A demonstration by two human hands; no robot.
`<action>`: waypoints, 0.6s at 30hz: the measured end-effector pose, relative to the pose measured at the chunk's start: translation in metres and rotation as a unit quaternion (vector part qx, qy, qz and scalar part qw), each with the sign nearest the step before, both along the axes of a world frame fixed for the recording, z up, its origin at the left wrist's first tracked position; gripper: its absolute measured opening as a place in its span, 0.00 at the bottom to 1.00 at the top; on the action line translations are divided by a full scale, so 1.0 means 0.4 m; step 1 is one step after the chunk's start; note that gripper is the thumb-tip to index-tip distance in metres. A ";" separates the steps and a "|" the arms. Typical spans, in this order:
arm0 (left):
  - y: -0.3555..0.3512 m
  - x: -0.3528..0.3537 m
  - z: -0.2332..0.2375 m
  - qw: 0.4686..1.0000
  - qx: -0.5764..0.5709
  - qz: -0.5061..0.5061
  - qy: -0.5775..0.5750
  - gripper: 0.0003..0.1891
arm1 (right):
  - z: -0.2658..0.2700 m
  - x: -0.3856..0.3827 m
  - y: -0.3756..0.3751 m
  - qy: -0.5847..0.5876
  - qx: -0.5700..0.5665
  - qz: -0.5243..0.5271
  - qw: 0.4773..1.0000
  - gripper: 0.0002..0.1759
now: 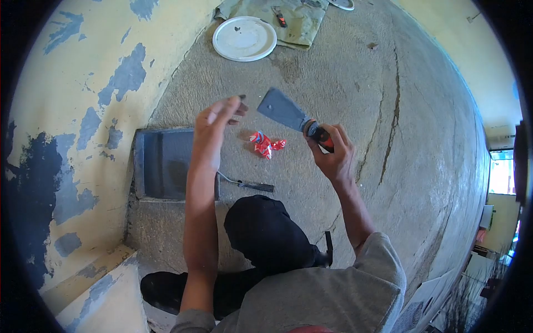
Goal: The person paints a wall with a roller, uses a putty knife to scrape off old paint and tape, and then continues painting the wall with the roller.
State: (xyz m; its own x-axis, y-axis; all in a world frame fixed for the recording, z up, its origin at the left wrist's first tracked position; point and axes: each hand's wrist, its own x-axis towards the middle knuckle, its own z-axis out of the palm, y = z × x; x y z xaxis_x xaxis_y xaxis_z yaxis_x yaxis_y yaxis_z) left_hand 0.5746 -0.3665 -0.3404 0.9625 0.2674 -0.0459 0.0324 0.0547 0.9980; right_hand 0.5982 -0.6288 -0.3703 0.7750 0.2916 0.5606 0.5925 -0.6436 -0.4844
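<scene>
My right hand [336, 152] is wrapped round the black and orange handle of a putty knife [284, 110]. The knife's wide grey blade points up and left, above the floor, toward my other hand. My left hand [219, 114] is raised opposite the blade, apart from it, its fingers loosely bent and spread. A dark spot shows at a fingertip; I cannot make out what it is. Between and below the hands, a crumpled red and white wrapper [267, 145] lies on the concrete floor.
A dark paint tray [141, 166] stands by the wall at left, partly behind my left forearm. Beside it lies a roller handle [256, 186]. Farther off are a white round lid [244, 39] and a green cloth [302, 36] bearing an orange and black tool [279, 18]. Paint peels from the wall [122, 72].
</scene>
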 end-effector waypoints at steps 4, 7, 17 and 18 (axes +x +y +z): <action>0.050 -0.023 -0.013 0.953 -0.300 -0.026 -0.024 0.28 | 0.001 -0.019 0.014 0.199 0.113 0.006 0.974 0.16; 0.066 -0.049 -0.019 0.915 -0.398 -0.048 -0.044 0.30 | -0.006 -0.027 0.022 0.315 0.172 -0.006 0.934 0.16; 0.069 -0.139 -0.415 0.891 0.349 -0.014 0.289 0.46 | -0.090 -0.069 0.043 0.291 0.165 -0.027 0.942 0.17; 0.068 -0.147 -0.446 0.891 0.347 -0.007 0.292 0.46 | -0.103 -0.075 0.037 0.309 0.158 -0.032 0.937 0.18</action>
